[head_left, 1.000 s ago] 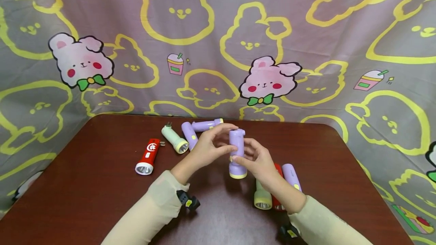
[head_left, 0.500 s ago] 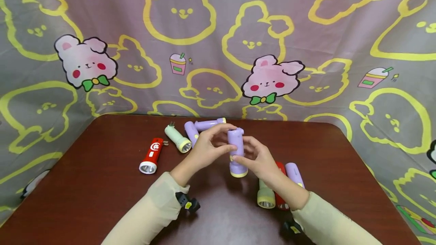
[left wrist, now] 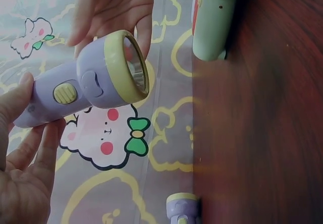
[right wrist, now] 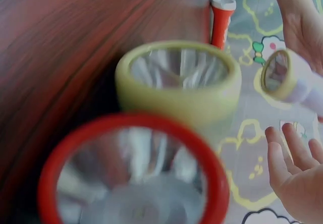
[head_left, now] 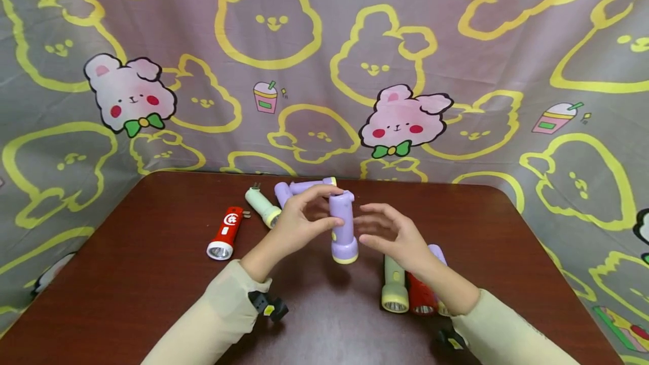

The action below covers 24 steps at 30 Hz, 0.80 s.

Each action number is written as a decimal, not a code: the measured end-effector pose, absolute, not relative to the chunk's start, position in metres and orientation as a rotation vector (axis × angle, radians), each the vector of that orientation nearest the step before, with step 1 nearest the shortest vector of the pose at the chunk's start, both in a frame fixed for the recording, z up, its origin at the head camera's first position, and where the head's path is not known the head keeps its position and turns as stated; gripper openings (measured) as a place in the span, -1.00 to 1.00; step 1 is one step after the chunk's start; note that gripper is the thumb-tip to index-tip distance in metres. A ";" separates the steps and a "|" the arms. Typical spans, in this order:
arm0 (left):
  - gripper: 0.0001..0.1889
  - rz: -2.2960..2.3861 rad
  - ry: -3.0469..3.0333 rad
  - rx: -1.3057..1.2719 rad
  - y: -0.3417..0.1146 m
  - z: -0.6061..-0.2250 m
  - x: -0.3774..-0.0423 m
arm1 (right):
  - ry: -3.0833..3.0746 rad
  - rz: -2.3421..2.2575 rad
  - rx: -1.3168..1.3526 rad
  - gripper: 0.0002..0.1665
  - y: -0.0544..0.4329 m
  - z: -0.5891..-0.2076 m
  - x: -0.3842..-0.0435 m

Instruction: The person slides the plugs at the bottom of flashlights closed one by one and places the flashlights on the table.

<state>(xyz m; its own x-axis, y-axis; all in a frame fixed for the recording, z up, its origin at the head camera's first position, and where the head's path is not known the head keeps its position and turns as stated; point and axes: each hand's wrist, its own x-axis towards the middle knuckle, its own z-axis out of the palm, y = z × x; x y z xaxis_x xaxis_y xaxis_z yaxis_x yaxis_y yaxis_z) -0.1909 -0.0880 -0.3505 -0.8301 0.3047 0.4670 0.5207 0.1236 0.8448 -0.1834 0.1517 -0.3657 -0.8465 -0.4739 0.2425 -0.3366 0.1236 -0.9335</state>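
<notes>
My left hand (head_left: 296, 223) holds a purple flashlight (head_left: 343, 232) above the table, its yellow-rimmed lens end pointing down. In the left wrist view, the thumb and fingers pinch the tail of this flashlight (left wrist: 96, 85), and its yellow switch (left wrist: 64, 93) faces the camera. Just right of it, my right hand (head_left: 395, 236) is apart from the flashlight, fingers loosely extended and holding nothing. Beneath the right forearm lie a green flashlight (head_left: 395, 286), a red flashlight (head_left: 422, 295) and another purple flashlight (head_left: 437, 252), partly hidden by the arm.
On the left of the brown table (head_left: 152, 275) lies a red flashlight (head_left: 226, 232) with a white rim. Behind it are a pale green flashlight (head_left: 261, 204) with plug prongs and two purple ones, one (head_left: 306, 186) near the back edge. A patterned cloth (head_left: 314, 72) hangs behind.
The right hand has let go of the purple flashlight and drawn back to the right. The left hand has shifted slightly left with the flashlight still in its grip.
</notes>
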 end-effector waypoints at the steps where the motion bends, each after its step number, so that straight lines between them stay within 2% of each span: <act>1: -0.47 -1.786 -2.213 -0.813 -0.089 -0.350 -0.190 | 2.287 -1.810 -0.836 -0.41 0.155 -0.366 -0.184; 8: -0.46 -1.738 -2.224 -0.743 -0.101 -0.350 -0.186 | 2.476 -1.627 -0.909 -0.45 0.184 -0.370 -0.184; 18: -0.48 -1.692 -2.251 -0.707 -0.117 -0.350 -0.186 | 2.719 -1.267 -0.838 -0.41 0.225 -0.376 -0.182; 24: -0.48 -1.715 -2.243 -0.660 -0.123 -0.351 -0.186 | 2.776 -1.148 -0.885 -0.39 0.238 -0.382 -0.181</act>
<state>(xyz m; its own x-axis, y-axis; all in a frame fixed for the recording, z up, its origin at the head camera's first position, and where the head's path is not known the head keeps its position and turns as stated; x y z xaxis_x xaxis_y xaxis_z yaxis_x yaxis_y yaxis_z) -0.1856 -0.1231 -0.3506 -0.8688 0.2050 0.4507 0.4887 0.2088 0.8471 -0.1807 0.2377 -0.3815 -0.8403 -0.5045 0.1985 -0.4974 0.5717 -0.6525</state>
